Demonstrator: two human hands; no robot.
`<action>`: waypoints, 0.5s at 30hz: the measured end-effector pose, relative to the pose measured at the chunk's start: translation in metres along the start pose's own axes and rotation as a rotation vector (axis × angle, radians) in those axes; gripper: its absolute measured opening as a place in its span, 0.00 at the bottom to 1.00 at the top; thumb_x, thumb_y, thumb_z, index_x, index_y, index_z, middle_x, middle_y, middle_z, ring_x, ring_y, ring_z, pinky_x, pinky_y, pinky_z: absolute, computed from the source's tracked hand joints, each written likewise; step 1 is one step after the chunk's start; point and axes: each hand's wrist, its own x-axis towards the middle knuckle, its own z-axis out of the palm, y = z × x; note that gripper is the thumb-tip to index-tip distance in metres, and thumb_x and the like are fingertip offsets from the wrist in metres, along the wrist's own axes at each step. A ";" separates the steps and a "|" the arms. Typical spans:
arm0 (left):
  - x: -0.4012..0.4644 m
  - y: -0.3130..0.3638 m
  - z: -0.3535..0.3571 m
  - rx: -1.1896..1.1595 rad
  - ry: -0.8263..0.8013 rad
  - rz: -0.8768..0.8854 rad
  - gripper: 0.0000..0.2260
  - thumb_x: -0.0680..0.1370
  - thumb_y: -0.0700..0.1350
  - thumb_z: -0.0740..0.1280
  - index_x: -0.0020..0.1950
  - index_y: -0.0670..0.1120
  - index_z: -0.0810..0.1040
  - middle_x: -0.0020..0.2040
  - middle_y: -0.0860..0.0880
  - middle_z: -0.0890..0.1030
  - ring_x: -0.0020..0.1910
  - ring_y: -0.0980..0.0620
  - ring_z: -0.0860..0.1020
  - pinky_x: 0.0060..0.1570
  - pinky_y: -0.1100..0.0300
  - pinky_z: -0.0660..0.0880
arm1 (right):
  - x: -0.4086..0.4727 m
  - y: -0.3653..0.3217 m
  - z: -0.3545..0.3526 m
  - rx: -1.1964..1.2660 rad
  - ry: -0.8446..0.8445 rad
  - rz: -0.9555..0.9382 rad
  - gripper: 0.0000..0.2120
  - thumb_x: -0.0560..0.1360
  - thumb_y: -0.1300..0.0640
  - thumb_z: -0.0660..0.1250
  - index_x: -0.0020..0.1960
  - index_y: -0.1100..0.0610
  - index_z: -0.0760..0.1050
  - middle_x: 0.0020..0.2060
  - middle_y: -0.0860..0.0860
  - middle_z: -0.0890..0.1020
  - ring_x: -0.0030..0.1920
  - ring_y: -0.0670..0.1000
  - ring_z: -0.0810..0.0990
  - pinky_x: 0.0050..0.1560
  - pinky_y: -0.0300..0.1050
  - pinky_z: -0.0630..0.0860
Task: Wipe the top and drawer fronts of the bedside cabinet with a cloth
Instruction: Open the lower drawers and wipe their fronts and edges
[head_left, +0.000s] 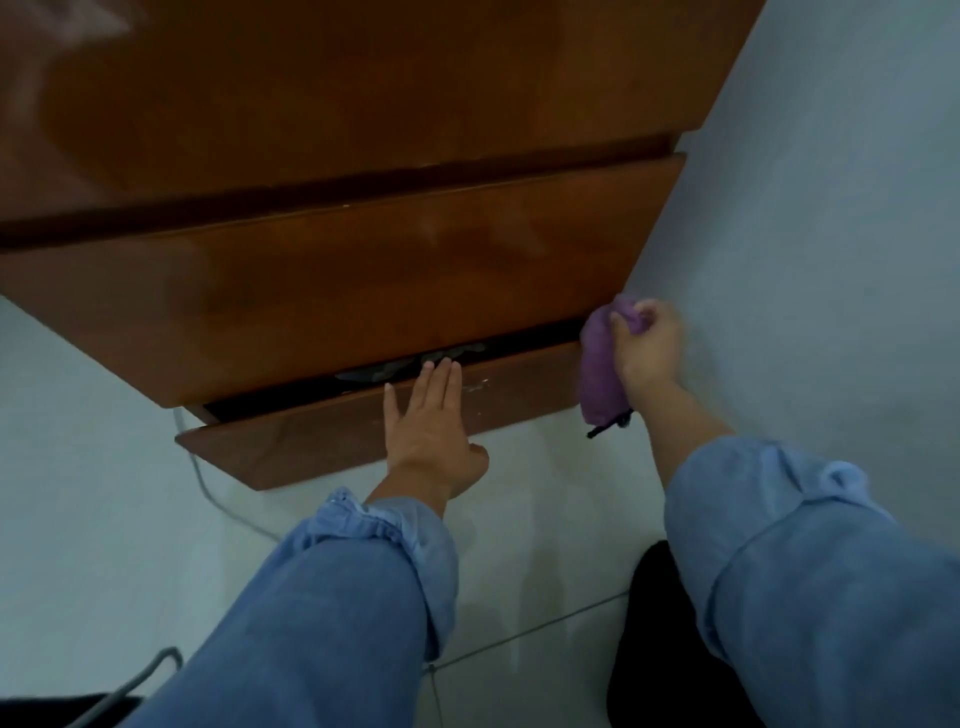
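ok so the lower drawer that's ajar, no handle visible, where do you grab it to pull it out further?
Probably the top edge of the lower drawer front, from above: it stands out from the cabinet, leaving a dark gap under the upper drawer for fingers to hook behind. The left hand already lies flat there, fingertips at that edge. The right hand holds the purple cloth.

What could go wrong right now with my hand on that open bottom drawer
The left hand lies flat on the bottom drawer, fingertips over the gap: pushing it shut may pinch them. The purple cloth in the right hand dangles a black loop that might snag the drawer's corner.
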 end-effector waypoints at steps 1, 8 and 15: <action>-0.001 -0.001 0.002 0.009 0.006 0.006 0.43 0.74 0.58 0.61 0.78 0.48 0.36 0.78 0.53 0.37 0.77 0.53 0.35 0.74 0.42 0.38 | -0.005 0.006 0.006 -0.039 -0.038 -0.033 0.03 0.73 0.59 0.67 0.46 0.57 0.75 0.48 0.61 0.79 0.47 0.58 0.78 0.53 0.47 0.72; -0.001 -0.002 0.013 0.018 0.068 0.016 0.45 0.72 0.60 0.61 0.78 0.47 0.34 0.78 0.52 0.35 0.76 0.52 0.34 0.74 0.41 0.39 | -0.042 0.017 0.025 -0.174 -0.174 -0.135 0.31 0.72 0.55 0.68 0.72 0.56 0.62 0.72 0.53 0.64 0.62 0.58 0.74 0.60 0.51 0.71; -0.001 -0.005 0.014 0.021 0.059 0.051 0.47 0.72 0.61 0.61 0.77 0.47 0.34 0.78 0.51 0.34 0.76 0.52 0.32 0.73 0.40 0.37 | -0.026 0.027 0.019 -0.216 -0.294 -0.108 0.36 0.65 0.64 0.64 0.73 0.58 0.61 0.69 0.56 0.69 0.63 0.61 0.74 0.63 0.55 0.72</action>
